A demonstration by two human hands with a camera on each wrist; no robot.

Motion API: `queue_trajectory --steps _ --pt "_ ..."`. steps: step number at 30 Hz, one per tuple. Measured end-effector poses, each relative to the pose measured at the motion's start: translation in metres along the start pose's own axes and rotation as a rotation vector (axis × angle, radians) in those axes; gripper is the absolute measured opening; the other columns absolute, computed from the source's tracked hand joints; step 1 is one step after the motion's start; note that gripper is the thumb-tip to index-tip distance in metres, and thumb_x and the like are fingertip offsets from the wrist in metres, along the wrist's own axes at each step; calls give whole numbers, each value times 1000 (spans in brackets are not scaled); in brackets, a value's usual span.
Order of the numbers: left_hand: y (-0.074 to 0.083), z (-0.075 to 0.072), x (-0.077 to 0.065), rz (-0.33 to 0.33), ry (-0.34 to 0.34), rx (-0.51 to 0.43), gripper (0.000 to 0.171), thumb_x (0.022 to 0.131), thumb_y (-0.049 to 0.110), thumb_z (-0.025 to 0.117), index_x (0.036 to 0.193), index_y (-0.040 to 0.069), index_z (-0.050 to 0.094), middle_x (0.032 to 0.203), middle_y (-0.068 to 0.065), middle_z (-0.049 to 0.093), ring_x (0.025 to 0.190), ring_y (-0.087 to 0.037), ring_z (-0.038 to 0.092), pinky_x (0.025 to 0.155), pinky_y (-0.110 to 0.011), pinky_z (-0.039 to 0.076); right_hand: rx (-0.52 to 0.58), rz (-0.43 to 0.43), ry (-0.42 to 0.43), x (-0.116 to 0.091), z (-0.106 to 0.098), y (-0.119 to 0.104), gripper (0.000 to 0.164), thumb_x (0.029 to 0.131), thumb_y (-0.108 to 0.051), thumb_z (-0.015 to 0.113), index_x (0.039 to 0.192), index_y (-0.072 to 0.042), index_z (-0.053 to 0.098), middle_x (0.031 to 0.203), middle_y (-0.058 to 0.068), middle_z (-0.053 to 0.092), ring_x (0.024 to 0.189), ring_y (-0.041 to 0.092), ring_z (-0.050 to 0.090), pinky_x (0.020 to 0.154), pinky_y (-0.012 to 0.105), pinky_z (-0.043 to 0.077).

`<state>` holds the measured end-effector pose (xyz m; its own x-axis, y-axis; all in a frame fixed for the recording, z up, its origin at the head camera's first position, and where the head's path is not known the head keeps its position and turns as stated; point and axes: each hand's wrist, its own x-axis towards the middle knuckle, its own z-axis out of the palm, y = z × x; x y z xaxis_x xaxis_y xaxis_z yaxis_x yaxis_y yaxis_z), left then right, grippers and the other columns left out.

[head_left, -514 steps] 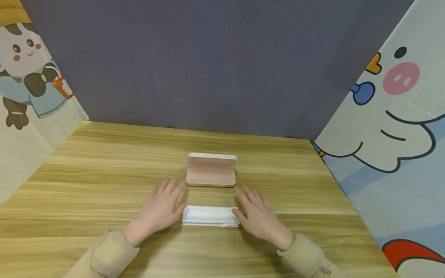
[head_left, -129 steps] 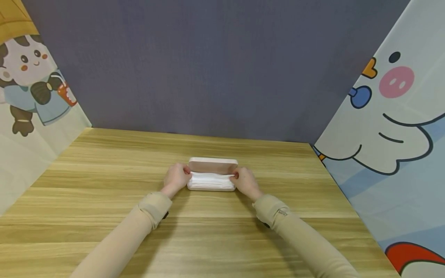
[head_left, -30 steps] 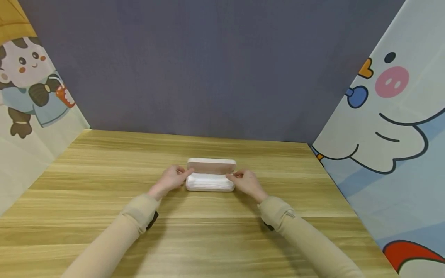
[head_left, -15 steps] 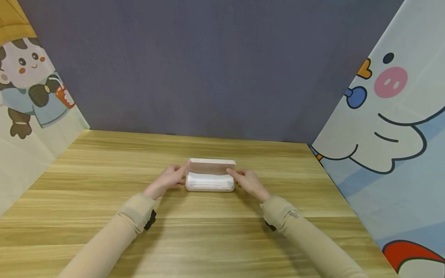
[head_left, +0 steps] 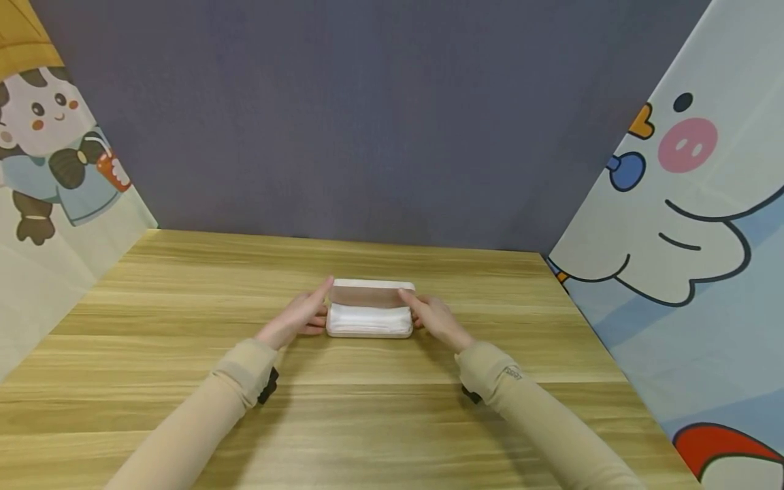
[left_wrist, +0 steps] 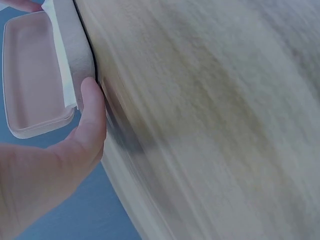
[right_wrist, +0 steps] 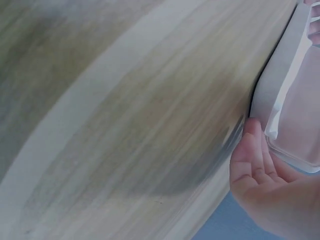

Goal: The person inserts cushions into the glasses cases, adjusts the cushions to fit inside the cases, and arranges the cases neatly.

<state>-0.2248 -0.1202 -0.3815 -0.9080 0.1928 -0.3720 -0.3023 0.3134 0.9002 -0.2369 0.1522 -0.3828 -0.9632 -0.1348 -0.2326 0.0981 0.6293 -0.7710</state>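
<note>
A pale pinkish glasses case (head_left: 371, 297) stands on the table with its lid raised. Folded white cloth (head_left: 370, 318) fills the lower half; at the near corner it sticks up over the rim in the left wrist view. At the case's left end is my left hand (head_left: 297, 318), thumb extended up beside the lid and fingers low by the base. My right hand (head_left: 436, 322) is at the other end, thumb by the lid's edge. In the right wrist view its fingertips (right_wrist: 253, 126) touch the base's corner, loosely bent.
The wood-grain table (head_left: 367, 408) runs back to a dark grey panel (head_left: 343, 122). Cartoon-printed sheets hang along the left (head_left: 55, 258) and right (head_left: 649, 286) sides.
Long before, the cloth lay on the table in front of the bare case; later both hands pinched its ends inside. Over the last second, my thumbs have risen from the cloth to the lid's sides.
</note>
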Motion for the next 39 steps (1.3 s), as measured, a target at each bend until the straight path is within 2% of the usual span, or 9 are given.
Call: queue_trajectory --steps 4,15,25,31,34,39 --pt "-1 0 3 -6 4 13 104 90 75 27 148 -10 15 146 -33 35 126 -42 47 106 -47 45 41 12 -15 2 0 0 87 89 -73 36 136 -1 48 112 16 62 97 25 61 77 33 53" --pt "2 3 4 -11 15 7 100 91 72 30 147 -11 20 142 -31 38 122 -39 49 102 -45 48 95 71 -48 8 -1 0 88 91 -70 33 137 4 45 117 24 62 97 27 64 79 34 54" --pt "2 7 6 -4 16 1 95 93 70 31 148 -7 23 144 -29 41 126 -39 50 101 -45 49 96 93 -46 10 2 -2 86 91 -70 33 128 5 53 116 21 63 93 25 64 73 30 52" --pt "1 11 7 -13 29 5 92 94 67 32 148 -7 24 144 -30 40 126 -40 49 100 -45 50 94 100 -55 11 3 -2 87 91 -71 31 127 4 54 115 19 62 93 24 63 74 30 51" --pt "1 12 8 -20 45 6 90 94 66 33 147 -7 25 142 -29 43 123 -39 51 99 -44 50 98 106 -62 11 3 -1 87 91 -71 31 127 4 54 115 19 62 94 24 63 74 30 51" --pt "2 14 7 -29 63 4 87 94 65 35 146 -5 29 133 -25 50 110 -29 58 95 -41 53 91 116 -57 12 3 -1 87 91 -71 31 127 4 54 115 19 61 93 24 63 73 29 50"
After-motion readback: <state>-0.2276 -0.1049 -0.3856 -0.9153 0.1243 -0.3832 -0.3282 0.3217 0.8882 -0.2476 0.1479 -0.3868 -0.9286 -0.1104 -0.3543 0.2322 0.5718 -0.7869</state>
